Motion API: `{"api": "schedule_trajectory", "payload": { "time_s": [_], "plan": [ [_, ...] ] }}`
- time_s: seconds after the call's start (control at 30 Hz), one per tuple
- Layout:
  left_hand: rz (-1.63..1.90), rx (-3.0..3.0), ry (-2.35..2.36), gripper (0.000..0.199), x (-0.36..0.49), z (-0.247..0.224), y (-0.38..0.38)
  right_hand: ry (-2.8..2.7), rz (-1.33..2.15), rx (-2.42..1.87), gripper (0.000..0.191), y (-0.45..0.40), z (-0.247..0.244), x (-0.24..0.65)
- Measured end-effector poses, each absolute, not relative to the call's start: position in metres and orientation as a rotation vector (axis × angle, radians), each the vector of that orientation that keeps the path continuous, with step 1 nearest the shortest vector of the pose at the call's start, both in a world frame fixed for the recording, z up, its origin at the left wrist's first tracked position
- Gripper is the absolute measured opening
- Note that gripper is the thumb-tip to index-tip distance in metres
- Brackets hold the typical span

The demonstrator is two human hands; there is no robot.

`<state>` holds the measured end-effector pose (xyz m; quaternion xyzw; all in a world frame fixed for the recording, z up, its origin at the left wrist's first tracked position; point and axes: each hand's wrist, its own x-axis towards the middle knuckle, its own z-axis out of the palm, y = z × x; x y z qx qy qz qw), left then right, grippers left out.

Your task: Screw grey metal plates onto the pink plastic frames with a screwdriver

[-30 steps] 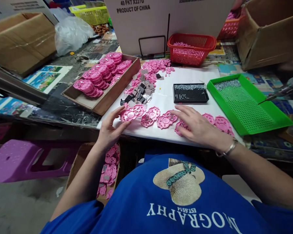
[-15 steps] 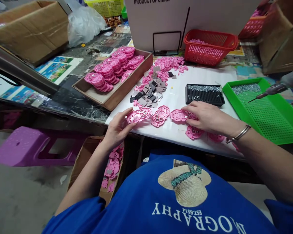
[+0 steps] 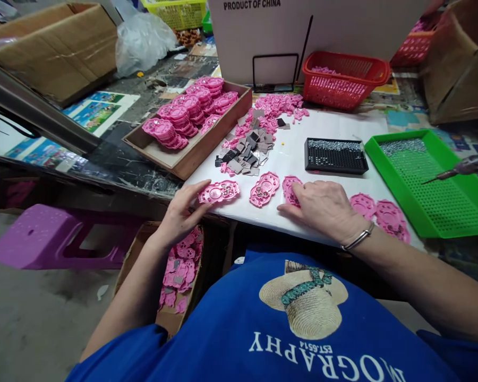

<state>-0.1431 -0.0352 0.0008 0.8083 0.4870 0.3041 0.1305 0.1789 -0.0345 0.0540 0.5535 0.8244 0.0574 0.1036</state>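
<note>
Flat pink plastic pieces lie in a row along the near edge of the white table top (image 3: 295,154). My left hand (image 3: 181,212) touches the leftmost pink piece (image 3: 219,192) with its fingertips. A second pink piece (image 3: 264,189) lies free in the middle. My right hand (image 3: 322,207) rests flat, fingers spread, on a third pink piece (image 3: 290,188). Two more pink pieces (image 3: 382,213) lie to the right of my wrist. Neither hand grips anything.
A wooden tray (image 3: 191,154) with stacked pink pieces stands at the left. Grey chips (image 3: 247,151) and loose pink parts are piled behind. A black screw tray (image 3: 335,156), a green perforated tray (image 3: 430,183), a red basket (image 3: 342,79) and a screwdriver tip (image 3: 458,170) are at right. A carton (image 3: 177,276) stands below the table.
My right hand slid back toward the near edge and now lies over the third piece; the pieces to its right are uncovered. My left hand stayed on the leftmost piece.
</note>
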Motion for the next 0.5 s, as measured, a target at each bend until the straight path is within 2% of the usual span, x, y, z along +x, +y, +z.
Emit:
{"api": "schedule_trajectory", "payload": {
  "time_s": [0.13,0.2,0.33,0.4,0.5],
  "plan": [
    [0.828,2.393,1.337,0.044,-0.146,0.001,-0.03,2.448,0.196,1.624,0.062,-0.033,0.059,0.176],
    [0.789,2.429,1.295,0.044,-0.148,0.002,-0.026,2.594,0.24,1.574,0.058,-0.027,0.061,0.174],
    [0.608,2.516,1.212,0.046,-0.151,0.01,-0.017,3.039,0.07,1.062,0.051,-0.006,0.048,0.162],
    [0.5,2.538,1.173,0.046,-0.151,0.014,-0.012,3.079,-0.031,0.851,0.053,0.004,0.036,0.157],
    [0.405,2.558,1.093,0.049,-0.148,0.019,-0.006,3.091,-0.099,0.716,0.045,0.011,0.026,0.161]
  ]
}}
